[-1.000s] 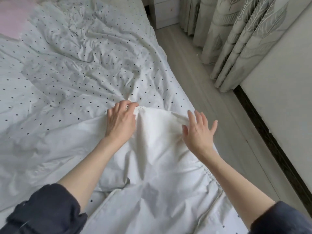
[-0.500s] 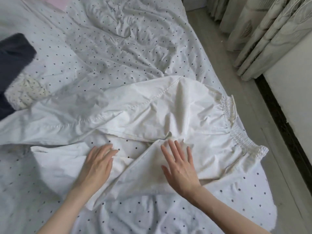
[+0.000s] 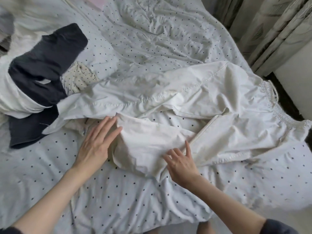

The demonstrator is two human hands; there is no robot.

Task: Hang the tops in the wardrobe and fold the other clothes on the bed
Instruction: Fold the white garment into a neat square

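pressing flat — two hands, left (image 3: 96,144) and right (image 3: 181,163) — one white trousers (image 3: 194,105)

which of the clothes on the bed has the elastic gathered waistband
The white trousers under both hands; their ruched waistband lies at the bed's right edge. The dark garment far left shows none.

Curtains (image 3: 270,29) with a pale leaf print hang in folds over on the right past the bed. Below them there's a plain light wall (image 3: 297,78) with a dark baseboard (image 3: 287,100) running along the bottom.
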